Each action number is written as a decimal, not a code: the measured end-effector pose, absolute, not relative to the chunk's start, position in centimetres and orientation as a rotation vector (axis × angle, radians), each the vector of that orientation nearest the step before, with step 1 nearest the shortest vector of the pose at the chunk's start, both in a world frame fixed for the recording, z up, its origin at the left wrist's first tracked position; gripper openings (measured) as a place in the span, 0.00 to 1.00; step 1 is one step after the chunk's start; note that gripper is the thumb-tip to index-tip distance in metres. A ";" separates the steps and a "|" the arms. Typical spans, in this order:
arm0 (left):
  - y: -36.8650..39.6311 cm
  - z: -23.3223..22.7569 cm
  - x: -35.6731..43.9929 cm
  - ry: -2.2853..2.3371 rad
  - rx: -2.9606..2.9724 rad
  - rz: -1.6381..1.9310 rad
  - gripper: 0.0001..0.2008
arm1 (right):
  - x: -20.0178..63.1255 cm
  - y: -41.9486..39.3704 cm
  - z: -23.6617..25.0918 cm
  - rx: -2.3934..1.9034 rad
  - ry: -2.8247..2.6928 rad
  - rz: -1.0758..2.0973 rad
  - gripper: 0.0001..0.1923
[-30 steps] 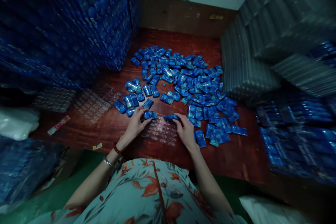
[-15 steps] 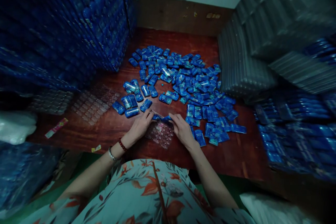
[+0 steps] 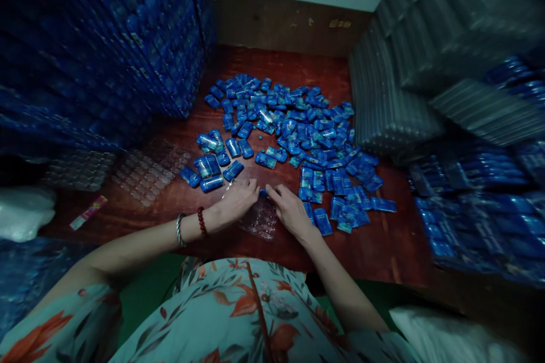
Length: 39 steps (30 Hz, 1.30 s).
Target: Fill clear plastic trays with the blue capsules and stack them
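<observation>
In the head view, the person's left hand (image 3: 239,199) and right hand (image 3: 289,211) come close together over a clear moulded sheet (image 3: 259,222) on the worktop (image 3: 370,258). A small blue packet (image 3: 264,193) shows between the fingertips, mostly covered, above the sheet's far edge. The left fingers are curled, with their undersides turned away, so I cannot tell whether they grasp anything. The right fingers are bent, tips at the packet; whether they pinch it or merely touch it is unclear. The hands also cover part of the sheet, whose outline is hard to trace in the dim light. Beyond lies a heap of blue packets (image 3: 304,125), many overlapping. The blue stack (image 3: 157,39) on the left and grey stack (image 3: 387,96) on the right are cut off by the frame and blurred.
</observation>
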<state>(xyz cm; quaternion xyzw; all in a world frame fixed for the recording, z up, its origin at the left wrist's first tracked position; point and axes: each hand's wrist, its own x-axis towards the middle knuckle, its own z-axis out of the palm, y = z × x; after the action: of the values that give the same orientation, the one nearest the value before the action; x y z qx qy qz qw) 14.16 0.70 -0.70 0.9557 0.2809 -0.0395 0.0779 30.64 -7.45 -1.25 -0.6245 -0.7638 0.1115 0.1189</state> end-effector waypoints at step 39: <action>2.3 -1.1 9.8 1.127 2.529 0.485 0.17 | 31.6 -3.6 -0.2 -1.795 -1.936 0.470 0.16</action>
<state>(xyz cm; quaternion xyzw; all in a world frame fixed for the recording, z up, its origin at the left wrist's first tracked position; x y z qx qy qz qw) 9.77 2.32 -1.07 0.8875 0.3954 0.1703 0.1646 31.62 -3.56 -0.19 -0.6519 -0.7029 0.1707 0.2279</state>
